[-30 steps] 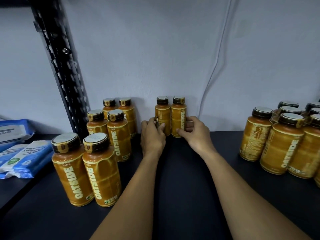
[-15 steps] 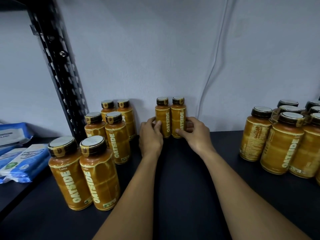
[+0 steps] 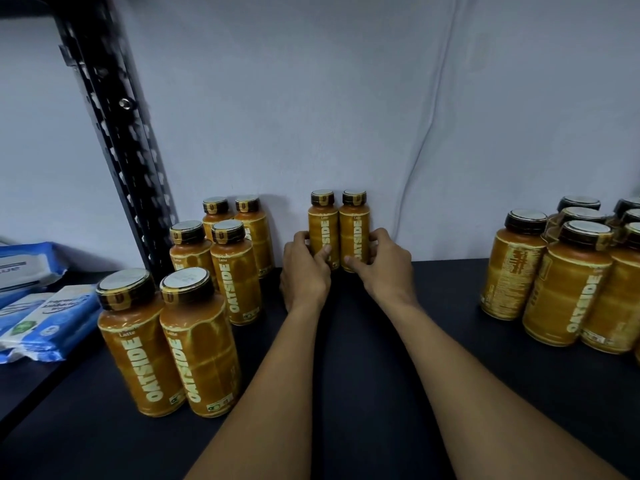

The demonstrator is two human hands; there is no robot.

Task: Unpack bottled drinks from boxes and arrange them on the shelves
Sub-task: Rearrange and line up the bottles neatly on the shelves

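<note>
Two amber plastic drink bottles with dark caps stand upright and touching at the back of the matt black shelf board (image 3: 363, 358), against the wall. The left hand (image 3: 304, 271) wraps curled fingers round the lower body of the left bottle (image 3: 322, 226). The right hand (image 3: 388, 268) clamps the right bottle (image 3: 355, 226) the same way. Six matching bottles (image 3: 201, 341) stand in pairs to the left, and a further cluster (image 3: 568, 282) stands to the right. Judgement: stocking is well advanced, this pair is about placed, and the boxes are not in view.
</note>
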